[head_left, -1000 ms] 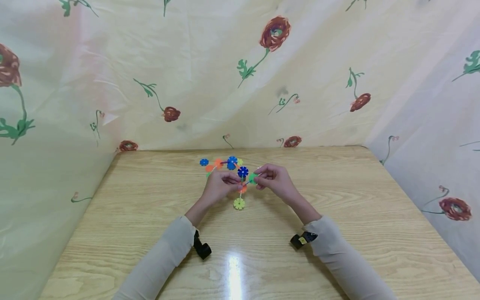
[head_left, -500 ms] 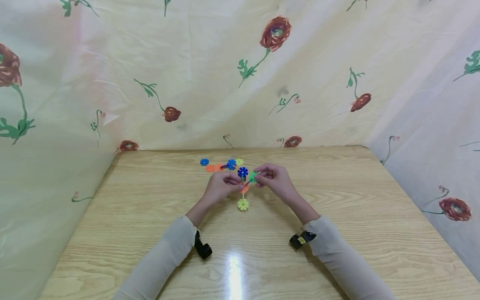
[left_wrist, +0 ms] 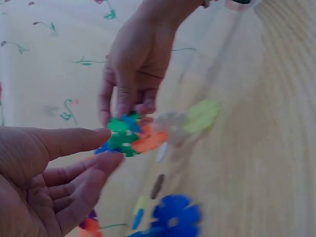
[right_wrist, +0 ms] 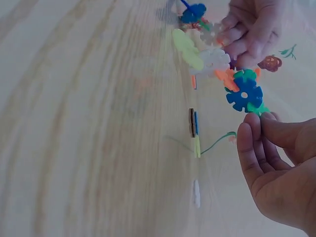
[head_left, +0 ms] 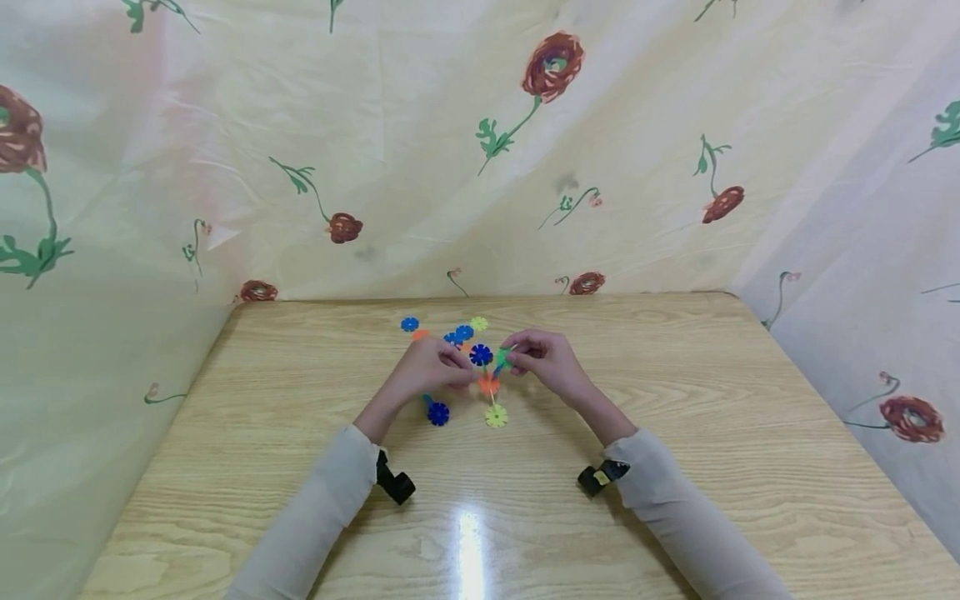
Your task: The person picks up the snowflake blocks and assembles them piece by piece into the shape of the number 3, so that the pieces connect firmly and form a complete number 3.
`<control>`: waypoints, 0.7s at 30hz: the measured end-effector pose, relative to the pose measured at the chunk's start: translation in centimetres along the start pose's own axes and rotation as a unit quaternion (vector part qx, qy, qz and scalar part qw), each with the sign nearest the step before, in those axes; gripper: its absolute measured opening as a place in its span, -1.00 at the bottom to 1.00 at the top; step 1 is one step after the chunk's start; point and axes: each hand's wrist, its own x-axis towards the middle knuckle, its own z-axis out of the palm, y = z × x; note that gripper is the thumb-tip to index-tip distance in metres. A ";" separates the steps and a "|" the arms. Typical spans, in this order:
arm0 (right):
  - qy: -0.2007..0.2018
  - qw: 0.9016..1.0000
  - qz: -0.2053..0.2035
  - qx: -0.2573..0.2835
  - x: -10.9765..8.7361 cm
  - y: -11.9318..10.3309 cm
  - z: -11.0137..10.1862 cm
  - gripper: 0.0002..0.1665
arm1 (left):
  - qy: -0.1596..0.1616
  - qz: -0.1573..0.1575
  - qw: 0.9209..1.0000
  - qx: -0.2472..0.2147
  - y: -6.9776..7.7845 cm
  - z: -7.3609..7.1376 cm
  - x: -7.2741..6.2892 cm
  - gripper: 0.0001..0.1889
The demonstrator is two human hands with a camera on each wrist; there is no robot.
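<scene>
We see the right hand (head_left: 549, 360) pinching a green disc (head_left: 503, 358) at its nine o'clock, over the worktop (head_left: 690, 392). The left hand (head_left: 431, 365), thumb and fingers parted, is at ten o'clock from an orange disc (head_left: 489, 383) (a yellow disc (head_left: 496, 416) shows at its six o'clock).

Left grip (head_left: 431, 367) shifted left; dark blue disc (head_left: 438, 414) now shows near it.

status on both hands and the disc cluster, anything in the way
Right hand pinches green disc in joined cluster. Left hand beside orange disc, grip unclear. Leftmost blue disc beyond left hand; no obstruction seen.
</scene>
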 end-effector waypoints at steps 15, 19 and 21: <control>-0.068 0.997 -0.021 -0.043 1.1 -1.1 0.9 -0.78 | 0.021 0.035 0.998 0.040 -0.2 -0.7 0.4 -0.83; -0.078 0.996 -0.021 -0.048 1.3 -1.3 1.3 -0.78 | 0.005 0.044 0.999 0.024 -0.6 -0.3 0.5 -0.86; -0.081 0.995 -0.025 -0.050 1.4 -1.4 1.5 -0.80 | 0.007 0.044 0.999 0.016 -0.6 -0.2 0.5 -0.88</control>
